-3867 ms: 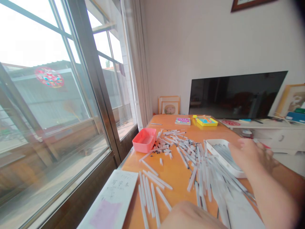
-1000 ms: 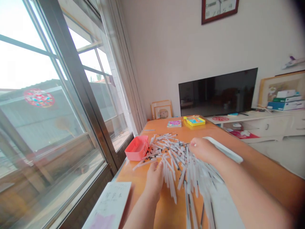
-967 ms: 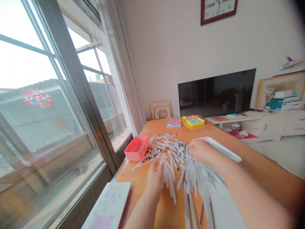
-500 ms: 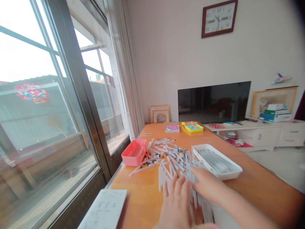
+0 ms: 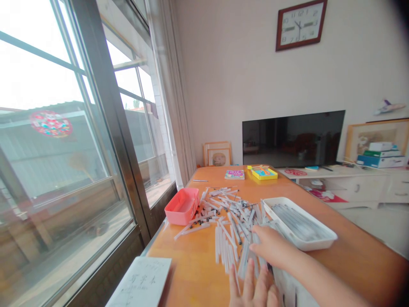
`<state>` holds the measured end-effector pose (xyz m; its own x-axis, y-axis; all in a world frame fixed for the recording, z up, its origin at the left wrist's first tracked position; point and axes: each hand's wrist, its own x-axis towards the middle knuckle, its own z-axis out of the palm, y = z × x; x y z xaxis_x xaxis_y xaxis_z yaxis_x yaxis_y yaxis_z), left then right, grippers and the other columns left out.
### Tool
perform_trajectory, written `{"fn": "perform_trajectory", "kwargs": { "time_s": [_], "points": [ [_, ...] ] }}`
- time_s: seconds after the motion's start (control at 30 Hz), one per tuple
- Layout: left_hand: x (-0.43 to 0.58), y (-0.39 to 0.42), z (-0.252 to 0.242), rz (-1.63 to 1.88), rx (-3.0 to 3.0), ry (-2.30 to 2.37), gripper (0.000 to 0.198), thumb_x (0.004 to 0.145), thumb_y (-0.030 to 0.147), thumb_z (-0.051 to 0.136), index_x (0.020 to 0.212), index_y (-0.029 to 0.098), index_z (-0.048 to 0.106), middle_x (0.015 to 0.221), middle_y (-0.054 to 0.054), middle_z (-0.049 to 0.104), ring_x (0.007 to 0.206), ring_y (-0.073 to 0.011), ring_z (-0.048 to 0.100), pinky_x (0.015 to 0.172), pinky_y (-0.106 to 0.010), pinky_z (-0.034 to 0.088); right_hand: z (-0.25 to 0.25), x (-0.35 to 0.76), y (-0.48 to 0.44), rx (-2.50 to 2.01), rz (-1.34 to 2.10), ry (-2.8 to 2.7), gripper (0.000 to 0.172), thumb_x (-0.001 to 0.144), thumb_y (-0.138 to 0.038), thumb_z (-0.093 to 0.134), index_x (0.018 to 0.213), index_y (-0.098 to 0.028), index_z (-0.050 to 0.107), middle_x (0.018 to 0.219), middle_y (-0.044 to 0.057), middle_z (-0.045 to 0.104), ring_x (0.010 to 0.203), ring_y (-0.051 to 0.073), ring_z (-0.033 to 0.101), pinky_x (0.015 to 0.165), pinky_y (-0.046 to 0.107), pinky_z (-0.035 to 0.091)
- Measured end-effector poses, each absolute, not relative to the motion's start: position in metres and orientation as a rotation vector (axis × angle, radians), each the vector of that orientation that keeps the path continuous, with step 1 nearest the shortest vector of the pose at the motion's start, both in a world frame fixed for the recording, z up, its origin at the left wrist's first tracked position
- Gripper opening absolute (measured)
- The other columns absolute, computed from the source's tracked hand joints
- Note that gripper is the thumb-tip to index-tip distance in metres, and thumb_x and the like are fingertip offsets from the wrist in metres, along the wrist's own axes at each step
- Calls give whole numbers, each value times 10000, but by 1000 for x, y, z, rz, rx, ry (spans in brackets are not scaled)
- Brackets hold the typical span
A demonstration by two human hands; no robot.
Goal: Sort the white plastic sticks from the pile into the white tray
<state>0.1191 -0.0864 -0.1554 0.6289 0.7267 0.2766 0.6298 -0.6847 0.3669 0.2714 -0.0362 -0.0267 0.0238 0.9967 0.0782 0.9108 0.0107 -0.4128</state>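
Observation:
Many translucent white pen barrels (image 5: 220, 244) lie loose on the table, some with black tips. My left hand (image 5: 254, 288) is at the bottom edge, palm down, its fingers stretched and spread near the closest barrels. From the right, my right hand (image 5: 271, 245) reaches into the pile, its fingers bent down among the barrels; what it grips is hidden. Right of the pile stands a white tray (image 5: 324, 244) holding a bundle of grey, clear pens (image 5: 297, 221). To the left is a pink plastic basket (image 5: 179, 216), which shows no pens inside.
A writing notebook (image 5: 140, 281) lies at the front left of the wooden table (image 5: 191, 260). Toward the far end are a small colourful booklet (image 5: 234, 174), a yellow box (image 5: 266, 175) and a single pen (image 5: 200, 181). Glass doors (image 5: 96, 149) run along the left.
My left hand has moved back toward me and slightly right, uncovering more barrels. My right hand stays over the pile. The whole view has shifted slightly.

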Motion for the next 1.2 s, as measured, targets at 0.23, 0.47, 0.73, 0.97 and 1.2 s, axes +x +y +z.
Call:
{"fn": "perform_trajectory", "kwargs": {
  "time_s": [0.23,0.47,0.73,0.97,1.2],
  "points": [
    [80,-74,-99,500,2623,1144,550,963,439,371,1505,350,402,1558,-47,339,1477,-420,226,1140,-789,44,-31,259,-3,-1982,339,-1887,393,798,-305,638,1162,-163,674,1073,127,739,991,258,700,798,302,487],
    [59,-71,-32,110,2596,1177,774,912,667,343,1559,246,282,1629,-80,154,1504,-422,66,1119,-798,44,-31,241,35,-1952,319,-1902,368,803,-301,626,1143,-172,690,988,110,756,955,250,703,779,288,479],
    [57,-62,-30,170,2544,1342,670,953,542,321,1557,252,312,1651,-65,150,1517,-383,28,1162,-739,-9,-23,233,50,-1910,251,-1922,372,829,-387,621,1150,-205,666,1056,112,739,1055,265,651,839,306,438],
    [56,-55,-36,277,2526,1473,630,925,516,430,1518,309,394,1652,-18,215,1530,-357,52,1204,-679,25,2,268,9,-1913,243,-1928,247,862,-394,563,967,-209,689,922,73,725,859,219,651,696,276,393],
    [54,-43,-46,392,2547,1672,586,928,481,440,1481,289,432,1638,-29,278,1532,-322,92,1204,-644,94,16,272,-86,-1715,720,-2098,139,817,-317,601,917,-234,649,705,-22,625,655,156,559,589,239,341]
  ]
}}
